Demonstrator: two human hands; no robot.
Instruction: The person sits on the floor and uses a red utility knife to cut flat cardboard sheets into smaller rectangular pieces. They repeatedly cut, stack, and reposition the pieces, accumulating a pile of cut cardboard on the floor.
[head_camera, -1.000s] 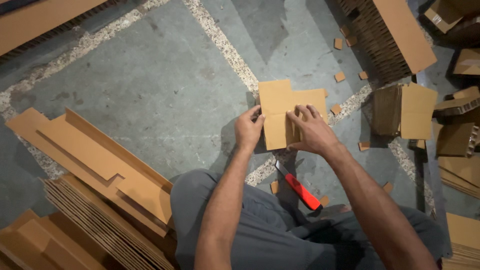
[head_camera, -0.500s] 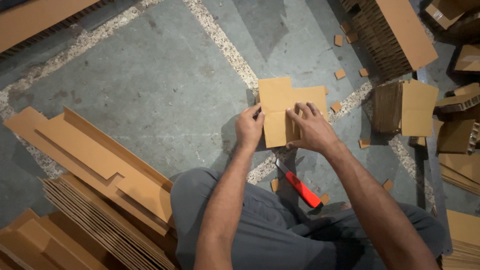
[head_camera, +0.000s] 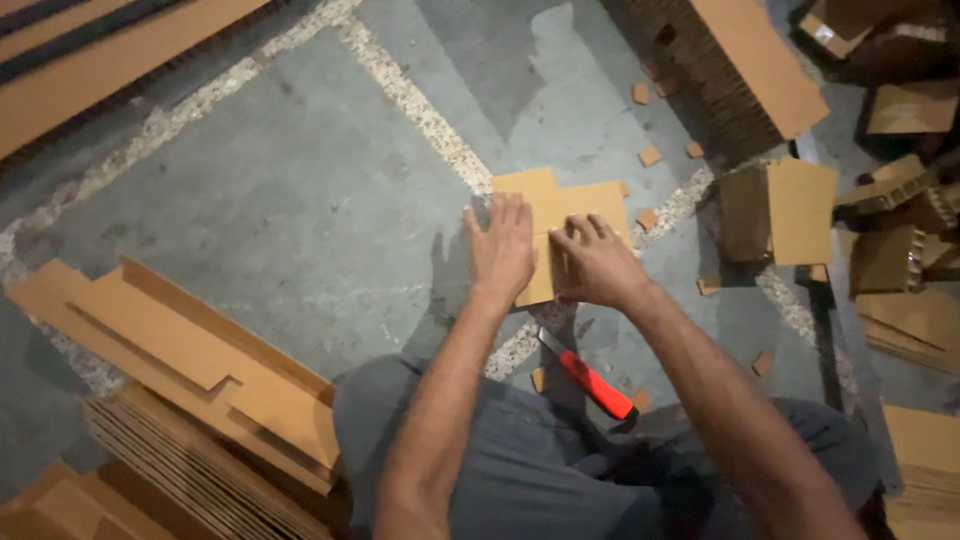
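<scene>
Both hands press flat on a notched cardboard piece (head_camera: 560, 215) lying on the floor (head_camera: 300, 200), left hand (head_camera: 500, 250) spread wide, right hand (head_camera: 592, 262) fingers bent on its fold, the cutting apparently done, knife (head_camera: 590, 375) set aside near scraps (head_camera: 650, 157).

I see a grey concrete floor (head_camera: 250, 200) with speckled pale lines (head_camera: 420, 105); cardboard stacks (head_camera: 730, 70) at one o'clock, dim light.

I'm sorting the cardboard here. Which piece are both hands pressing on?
The small notched piece lying flat on the floor in front of the knees, under the left hand and right hand. The other cardboard lies untouched in stacks at the sides.
</scene>
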